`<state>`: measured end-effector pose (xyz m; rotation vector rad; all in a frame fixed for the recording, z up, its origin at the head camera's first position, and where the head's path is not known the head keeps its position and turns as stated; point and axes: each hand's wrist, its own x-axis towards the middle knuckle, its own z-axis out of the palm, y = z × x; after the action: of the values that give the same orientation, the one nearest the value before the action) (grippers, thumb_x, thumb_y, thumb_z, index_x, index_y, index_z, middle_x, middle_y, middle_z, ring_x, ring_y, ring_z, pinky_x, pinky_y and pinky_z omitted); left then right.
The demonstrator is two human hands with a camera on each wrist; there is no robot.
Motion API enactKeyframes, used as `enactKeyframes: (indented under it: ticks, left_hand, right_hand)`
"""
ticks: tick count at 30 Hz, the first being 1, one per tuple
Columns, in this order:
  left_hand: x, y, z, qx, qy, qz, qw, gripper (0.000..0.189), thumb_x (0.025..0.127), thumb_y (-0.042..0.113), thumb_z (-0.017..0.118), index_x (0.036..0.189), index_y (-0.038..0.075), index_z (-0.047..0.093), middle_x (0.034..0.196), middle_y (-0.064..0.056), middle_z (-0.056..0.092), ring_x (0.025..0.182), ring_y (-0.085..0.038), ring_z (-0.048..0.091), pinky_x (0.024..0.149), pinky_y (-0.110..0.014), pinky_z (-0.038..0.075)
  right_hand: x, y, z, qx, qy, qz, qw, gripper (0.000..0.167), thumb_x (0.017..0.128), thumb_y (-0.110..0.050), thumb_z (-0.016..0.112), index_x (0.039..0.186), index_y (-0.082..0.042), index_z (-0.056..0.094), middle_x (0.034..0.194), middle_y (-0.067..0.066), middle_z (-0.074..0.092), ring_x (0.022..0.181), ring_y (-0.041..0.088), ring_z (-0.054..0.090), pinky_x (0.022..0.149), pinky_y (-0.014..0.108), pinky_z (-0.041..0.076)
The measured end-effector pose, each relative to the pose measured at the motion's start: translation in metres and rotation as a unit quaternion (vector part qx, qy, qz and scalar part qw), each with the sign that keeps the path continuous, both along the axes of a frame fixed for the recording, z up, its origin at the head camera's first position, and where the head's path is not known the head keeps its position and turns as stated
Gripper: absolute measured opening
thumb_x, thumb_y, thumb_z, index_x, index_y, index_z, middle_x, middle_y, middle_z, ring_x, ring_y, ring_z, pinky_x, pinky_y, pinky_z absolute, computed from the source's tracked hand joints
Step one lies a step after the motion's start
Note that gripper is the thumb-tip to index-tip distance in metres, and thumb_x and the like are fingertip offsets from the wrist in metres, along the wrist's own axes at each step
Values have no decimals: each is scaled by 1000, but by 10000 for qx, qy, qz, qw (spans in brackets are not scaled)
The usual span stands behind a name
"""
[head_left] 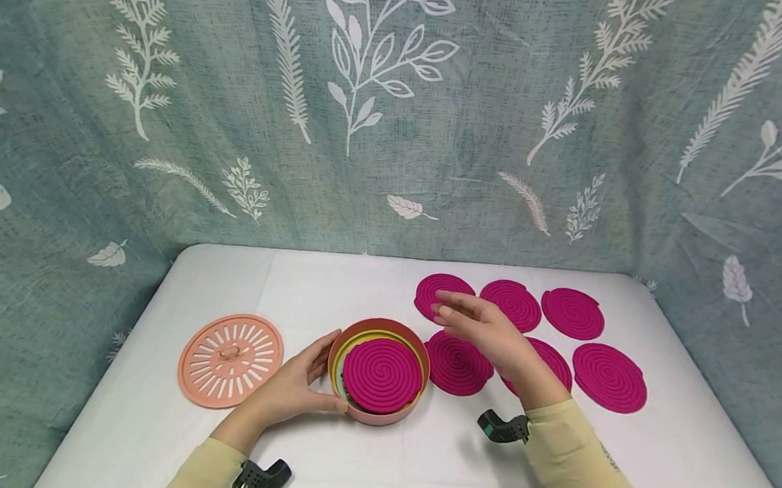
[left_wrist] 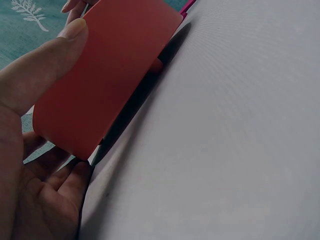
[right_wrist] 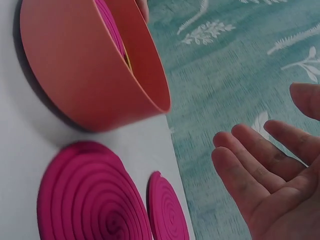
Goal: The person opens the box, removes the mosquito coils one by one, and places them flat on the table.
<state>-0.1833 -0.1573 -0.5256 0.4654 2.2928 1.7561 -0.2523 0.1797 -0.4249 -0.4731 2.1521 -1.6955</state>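
My left hand (head_left: 286, 389) grips a round coral container (head_left: 377, 418) by its left side, thumb along the front wall and fingers round the back. In the left wrist view the thumb (left_wrist: 60, 55) lies against the container's outer wall (left_wrist: 110, 65). Inside sits a magenta spiral coaster (head_left: 383, 376), with a yellow rim (head_left: 373, 334) showing around it. My right hand (head_left: 487, 336) hovers to the right over more spiral coasters, its fingers extended and holding nothing. One dark-centred coaster (head_left: 459, 363) lies right beside the container.
Magenta spiral coasters lie in two rows at the right, with one (head_left: 572, 313) at the back and another (head_left: 609, 378) at the front right. A slotted peach lid (head_left: 230, 360) with a knob lies left. Patterned green cloth (head_left: 400, 122) hangs behind the white table (head_left: 373, 472).
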Motion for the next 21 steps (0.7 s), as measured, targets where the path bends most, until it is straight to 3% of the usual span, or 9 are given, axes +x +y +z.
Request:
enactKeyframes:
  ticks: [7,16,21]
  left_hand:
    - [0,0,1,25,-56,36,10000,122,62,35,96,159,20,24,156,10,31,141,-9,31,112,-18,30]
    - [-1,0,0,54,-60,-30,10000,122,62,35,96,159,20,23,156,8,31,141,-10,32,113,-19,30]
    - [-1,0,0,-3,-50,6,10000,121,63,35,95,159,22,23,155,9,32,141,-8,32,113,-19,30]
  right_hand:
    - [-2,-19,-5,16,33,265,9996,52,99,-32,62,144,-7,49,139,14,54,124,29,55,105,42,48]
    - [-3,-41,-13,273,-55,539,9982,51,98,-34,63,143,-10,52,138,16,56,123,33,56,104,42,50]
    - [-1,-53,-14,792,13,691,9945,52,98,-42,61,143,-19,53,134,10,59,123,26,56,104,41,49]
